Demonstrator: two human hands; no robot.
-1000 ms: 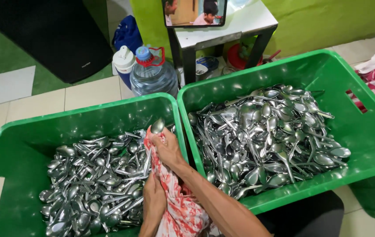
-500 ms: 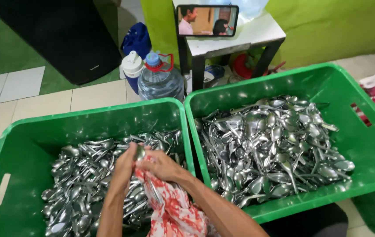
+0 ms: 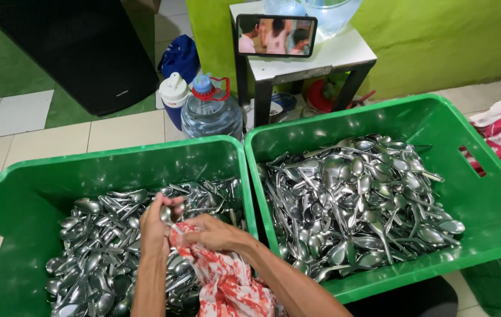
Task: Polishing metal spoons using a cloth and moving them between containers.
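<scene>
left crate (image 3: 39,176) heaped with spoons | left hand (image 3: 158,226) pinching one spoon (image 3: 166,215) above that heap | right hand (image 3: 215,233) clenched on red-and-white cloth (image 3: 227,282), touching the spoon | right crate (image 3: 485,205) piled with spoons, well apart

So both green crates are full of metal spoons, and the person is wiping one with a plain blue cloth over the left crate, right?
Not quite. The cloth is white with red blotches, not plain blue, as the head view shows. The rest holds: both green crates, left crate and right crate, are full of metal spoons, and the left hand and right hand work a spoon with the cloth over the left crate.
</scene>
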